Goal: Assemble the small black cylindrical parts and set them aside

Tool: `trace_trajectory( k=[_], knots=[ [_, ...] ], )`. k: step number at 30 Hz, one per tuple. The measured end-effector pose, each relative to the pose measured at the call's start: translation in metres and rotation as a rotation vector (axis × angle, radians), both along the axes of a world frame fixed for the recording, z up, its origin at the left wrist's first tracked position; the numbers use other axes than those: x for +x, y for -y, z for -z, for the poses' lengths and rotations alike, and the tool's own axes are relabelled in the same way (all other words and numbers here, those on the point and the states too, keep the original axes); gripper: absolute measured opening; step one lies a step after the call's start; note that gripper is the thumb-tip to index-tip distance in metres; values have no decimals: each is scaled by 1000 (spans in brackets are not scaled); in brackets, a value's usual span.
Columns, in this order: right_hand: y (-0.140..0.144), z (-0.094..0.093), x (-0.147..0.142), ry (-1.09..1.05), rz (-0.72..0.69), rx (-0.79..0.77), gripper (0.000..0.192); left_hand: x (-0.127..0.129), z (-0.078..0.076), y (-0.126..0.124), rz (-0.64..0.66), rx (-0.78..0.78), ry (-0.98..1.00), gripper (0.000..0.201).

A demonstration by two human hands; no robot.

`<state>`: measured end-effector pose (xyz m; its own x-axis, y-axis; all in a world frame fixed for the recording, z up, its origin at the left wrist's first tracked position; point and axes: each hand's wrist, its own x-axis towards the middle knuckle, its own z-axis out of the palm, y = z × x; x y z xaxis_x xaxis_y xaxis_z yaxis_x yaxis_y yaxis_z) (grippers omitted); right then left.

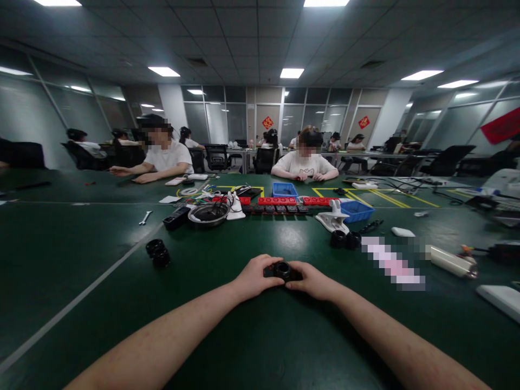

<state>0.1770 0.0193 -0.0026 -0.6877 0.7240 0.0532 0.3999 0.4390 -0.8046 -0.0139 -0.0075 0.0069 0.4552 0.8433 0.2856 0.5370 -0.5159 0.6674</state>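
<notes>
Both hands hold a black round part with a hole in its top (283, 269), low over the green table in front of me. My left hand (261, 276) has its fingers closed around the left side, thumb at the front. From the right, my right hand (311, 279) grips the same part with thumb and fingers. Its exact kind is not clear. Two similar black round parts (161, 257) stand touching each other to the left. Another pair of black round parts (338, 239) sits to the right, by a white clamp-like stand (333, 218).
A small wrench (145, 218) and a black power strip (176, 218) lie left. Ahead are a round metal pan (208, 221), red blocks in a row (277, 200), and blue trays (356, 210). A cream cylinder (452, 262) lies right. Two people sit across the table.
</notes>
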Motion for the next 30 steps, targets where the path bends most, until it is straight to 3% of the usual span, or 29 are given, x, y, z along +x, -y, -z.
trace_trajectory(
  k=[5, 13, 16, 19, 22, 26, 30],
  knots=[
    [1, 3, -3, 49, 91, 52, 26, 4, 2, 2, -39, -16, 17, 38],
    [15, 9, -19, 357, 410, 388, 35, 12, 8, 6, -212, -45, 41, 35],
    [18, 8, -21, 419, 440, 450, 34, 13, 8, 6, -238, -31, 42, 33],
    [18, 5, -18, 323, 362, 430, 45, 12, 7, 6, -161, -16, 46, 33],
    [12, 4, -11, 139, 185, 359, 62, 8, 4, 5, -36, -9, 47, 36],
    [2, 0, 0, 6, -25, 163, 48, 5, 0, 6, 44, 12, 35, 39],
    [1, -8, 4, -2, -120, 49, 38, 5, -4, 9, 77, 20, 20, 38]
  ],
)
